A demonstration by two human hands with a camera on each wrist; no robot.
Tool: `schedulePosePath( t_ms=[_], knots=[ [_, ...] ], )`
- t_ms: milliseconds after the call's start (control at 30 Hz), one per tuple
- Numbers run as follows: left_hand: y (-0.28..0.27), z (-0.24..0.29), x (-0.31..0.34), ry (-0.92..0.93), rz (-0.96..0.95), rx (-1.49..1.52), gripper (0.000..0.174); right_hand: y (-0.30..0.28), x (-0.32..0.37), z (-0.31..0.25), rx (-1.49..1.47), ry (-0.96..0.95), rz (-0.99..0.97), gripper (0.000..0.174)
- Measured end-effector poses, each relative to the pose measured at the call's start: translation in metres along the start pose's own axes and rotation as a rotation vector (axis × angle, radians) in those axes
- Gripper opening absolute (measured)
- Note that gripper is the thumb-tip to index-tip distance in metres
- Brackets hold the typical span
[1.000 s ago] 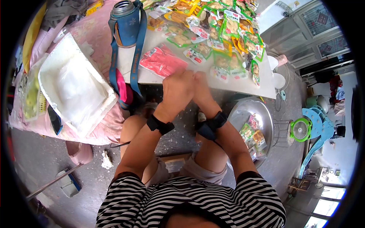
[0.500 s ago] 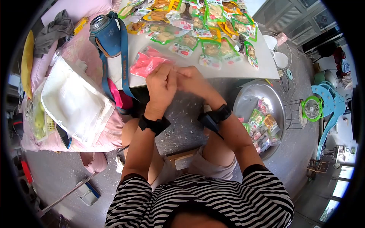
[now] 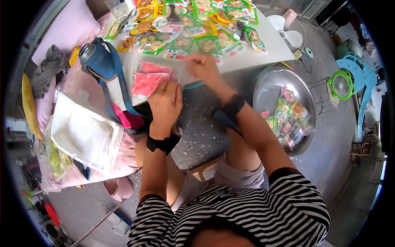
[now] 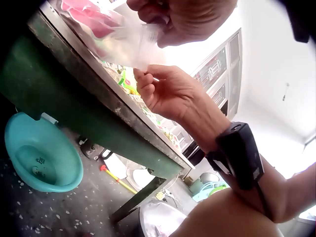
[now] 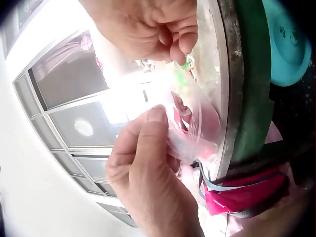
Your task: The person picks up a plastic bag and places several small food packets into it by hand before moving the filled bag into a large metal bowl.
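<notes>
My left hand (image 3: 164, 101) is at the near table edge, thumb and fingers pinching a clear plastic bag (image 5: 192, 128) with ridged lines across it. Pink shows through the bag in both wrist views. My right hand (image 3: 203, 70), blurred in the head view, is up and to the right; in the left wrist view its fingertips pinch the bag's other edge. The see-through plastic spans between the two hands. Pink packets (image 3: 150, 80) lie on the table just beyond my left hand.
Several green- and yellow-edged food packets (image 3: 183, 43) cover the table's far part. A blue bottle carrier (image 3: 101, 61) stands at left, near a white foam box (image 3: 84, 127). On the floor at right, a metal basin (image 3: 263, 99) holds packets. A teal basin (image 4: 69, 163) is under the table.
The hands were close together at the bag; now my right hand has drawn away to the right and far side, plastic between them. The head view has shifted, showing the pink packets more fully.
</notes>
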State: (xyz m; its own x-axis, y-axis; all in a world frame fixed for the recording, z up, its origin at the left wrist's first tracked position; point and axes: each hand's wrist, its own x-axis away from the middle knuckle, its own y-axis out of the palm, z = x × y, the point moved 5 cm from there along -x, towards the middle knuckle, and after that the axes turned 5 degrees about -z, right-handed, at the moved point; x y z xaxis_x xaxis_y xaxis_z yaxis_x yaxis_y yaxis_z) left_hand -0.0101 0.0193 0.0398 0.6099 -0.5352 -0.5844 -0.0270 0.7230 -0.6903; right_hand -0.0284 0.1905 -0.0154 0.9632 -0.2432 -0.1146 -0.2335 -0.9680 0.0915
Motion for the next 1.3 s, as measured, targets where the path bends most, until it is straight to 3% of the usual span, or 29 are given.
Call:
schedulePosePath(
  t_ms=[167, 300, 367, 567, 667, 800, 900, 1000, 1200, 1233, 1300],
  knots=[
    [0.018, 0.017, 0.003, 0.057, -0.140, -0.086, 0.027, -0.014, -0.014, 0.009, -0.151, 0.015, 0.104, 0.016],
    [0.020, 0.024, 0.000, 0.111, -0.087, -0.230, 0.031, -0.021, -0.015, 0.012, -0.225, 0.078, 0.182, 0.018],
    [0.026, 0.024, -0.001, 0.091, -0.078, -0.339, 0.034, -0.021, -0.013, 0.010, -0.264, 0.084, 0.175, 0.019],
    [0.019, 0.032, 0.005, 0.254, 0.016, -0.224, 0.023, -0.030, -0.009, 0.003, -0.222, 0.114, 0.109, 0.021],
    [-0.002, 0.031, 0.002, 0.246, 0.136, -0.214, 0.022, -0.032, -0.003, -0.007, -0.217, 0.107, 0.051, 0.023],
    [-0.008, 0.031, 0.000, 0.218, 0.127, -0.172, 0.026, -0.032, -0.005, 0.001, -0.247, 0.086, -0.035, 0.025],
    [-0.017, 0.027, -0.002, 0.225, 0.160, -0.180, 0.025, -0.024, 0.002, -0.024, -0.033, -0.143, -0.011, 0.028],
    [-0.026, 0.023, -0.004, 0.216, 0.179, -0.173, 0.023, -0.008, 0.032, -0.076, 0.701, -0.910, 0.159, 0.034],
    [-0.034, 0.026, -0.005, 0.245, 0.106, -0.166, 0.017, 0.022, 0.051, -0.066, 0.928, -1.013, -0.004, 0.028],
    [-0.035, 0.026, -0.004, 0.243, 0.115, -0.138, 0.014, 0.023, 0.055, -0.070, 0.889, -1.032, 0.030, 0.016],
    [-0.038, 0.020, -0.002, 0.227, 0.128, -0.064, 0.010, 0.025, 0.062, -0.072, 0.881, -1.030, 0.078, 0.011]
  ],
)
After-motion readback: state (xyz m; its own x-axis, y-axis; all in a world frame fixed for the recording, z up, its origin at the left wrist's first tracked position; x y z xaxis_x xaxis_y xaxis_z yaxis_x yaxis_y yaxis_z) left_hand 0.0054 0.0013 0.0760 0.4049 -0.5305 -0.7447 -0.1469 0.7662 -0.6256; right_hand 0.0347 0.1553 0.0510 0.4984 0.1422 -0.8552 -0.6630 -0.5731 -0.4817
